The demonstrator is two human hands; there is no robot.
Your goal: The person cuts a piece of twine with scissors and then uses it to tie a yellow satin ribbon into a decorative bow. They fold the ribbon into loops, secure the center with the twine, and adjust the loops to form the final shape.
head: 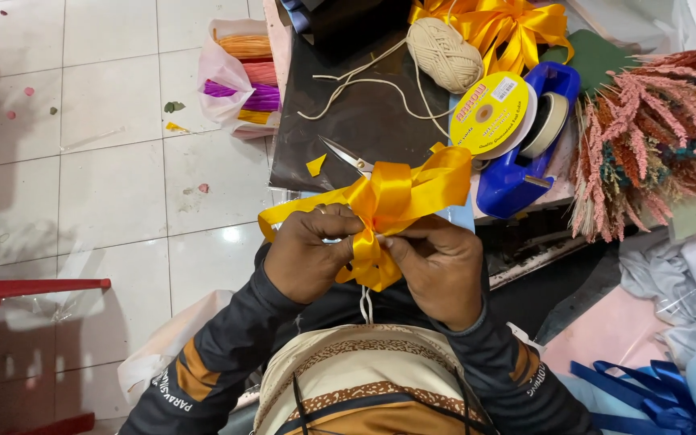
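the fingers of the left hand curl closed around the middle of a yellow satin ribbon bow, and the fingers of the right hand pinch the same knot from the other side, so both hands grip it just below the centre of the frame. a thin white string hangs from under the bow between the wrists. the bow's loops spread up and to the right, a tail runs out to the left. just above it a pair of scissors lies on a dark sheet on the worktop. right of that sit a yellow ribbon spool and a blue tape dispenser. a ball of cream twine rests at the top, beside more yellow bows. dried pink stems fill the right edge. a bag of coloured raffia stands on the tiled floor at upper left.
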